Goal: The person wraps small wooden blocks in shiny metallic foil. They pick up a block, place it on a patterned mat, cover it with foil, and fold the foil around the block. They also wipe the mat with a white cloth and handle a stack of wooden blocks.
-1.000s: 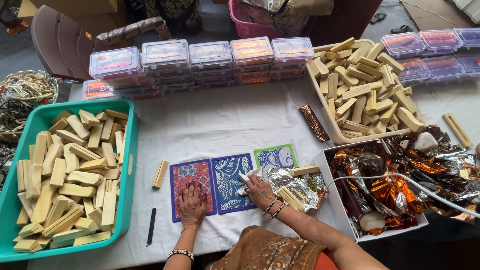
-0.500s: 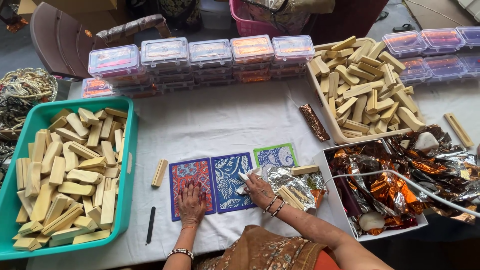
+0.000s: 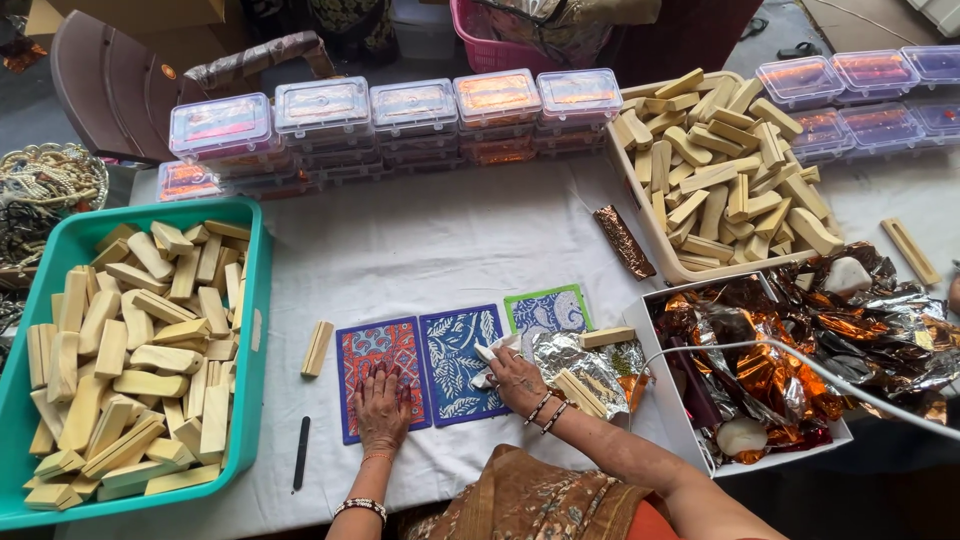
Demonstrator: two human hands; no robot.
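White cloth [image 3: 430,240] covers the table. Nearest, the left hand [image 3: 381,408] lies flat, open, on the red card [image 3: 382,372]; just right of that card, the right hand [image 3: 515,375] pinches a white rag [image 3: 492,352] over the blue card [image 3: 462,362] — clear lidded boxes [image 3: 410,112] line the far edge.

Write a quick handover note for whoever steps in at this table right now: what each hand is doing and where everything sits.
Left hand: flat, palm down on the red patterned card.
Right hand: holds a white cloth at the edge of the blue patterned card.
Green patterned card lies beside them, partly under crumpled silver foil.
Done: three cards laid side by side on the white table.
Left: wooden blocks fill the teal tray and the beige tray; one loose block lies by the red card.
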